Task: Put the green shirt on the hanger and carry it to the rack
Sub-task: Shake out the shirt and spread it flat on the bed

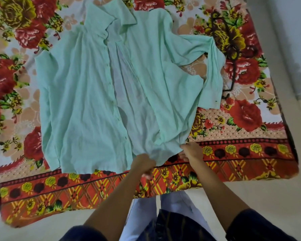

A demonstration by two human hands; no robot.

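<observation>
The pale green shirt (87,94) lies face up and unbuttoned on a floral bedspread (250,153), collar at the far end. Its right sleeve is folded back beside the body. My left hand (142,163) pinches the near hem of the right front panel. My right hand (191,152) grips the same hem a little further right, and the cloth bunches between the two hands. A dark hanger (234,79) lies on the bedspread to the right of the sleeve, partly hidden by it.
The bedspread covers a low bed whose near edge (94,197) is just in front of my legs. Pale floor shows to the right (294,49) and in front. No rack is in view.
</observation>
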